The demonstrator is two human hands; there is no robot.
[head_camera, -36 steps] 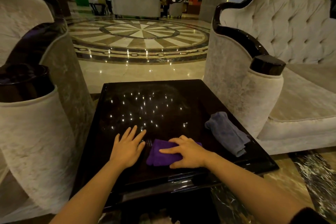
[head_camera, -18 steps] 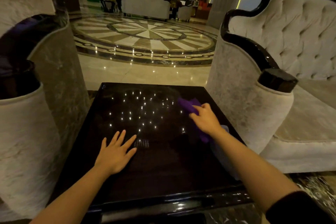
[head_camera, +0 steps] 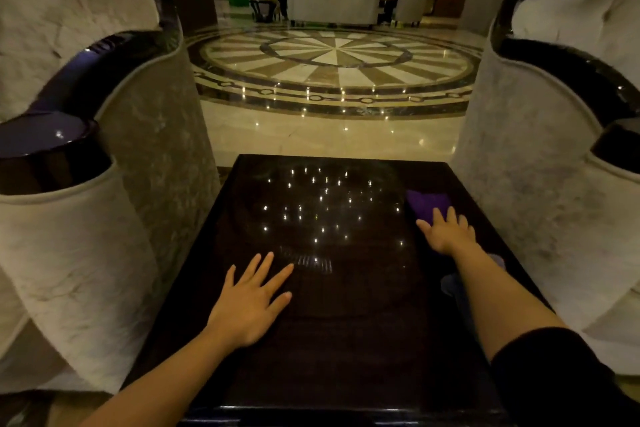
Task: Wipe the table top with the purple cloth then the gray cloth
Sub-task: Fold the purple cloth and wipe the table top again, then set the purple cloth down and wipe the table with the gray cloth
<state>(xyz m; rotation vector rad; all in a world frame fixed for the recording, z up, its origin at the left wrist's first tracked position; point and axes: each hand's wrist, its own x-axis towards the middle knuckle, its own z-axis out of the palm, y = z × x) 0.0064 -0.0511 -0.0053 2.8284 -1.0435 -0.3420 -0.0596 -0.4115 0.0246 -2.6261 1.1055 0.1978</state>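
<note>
A glossy dark table top [head_camera: 339, 340] fills the lower middle of the head view. The purple cloth [head_camera: 426, 203] lies at the table's far right, and my right hand [head_camera: 446, 232] presses flat on its near part with fingers spread. The gray cloth [head_camera: 453, 284] lies near the right edge, mostly hidden under my right forearm. My left hand [head_camera: 251, 302] rests flat on the table's near left, fingers apart, holding nothing.
A pale upholstered armchair [head_camera: 86, 253] with a dark arm cap stands close on the left, and a matching sofa arm [head_camera: 554, 218] close on the right. Beyond the table's far edge is polished marble floor [head_camera: 332, 135] with a round inlay.
My right hand has pushed the purple cloth from the near middle of the table out to the far right. The left hand stayed flat on the table.
</note>
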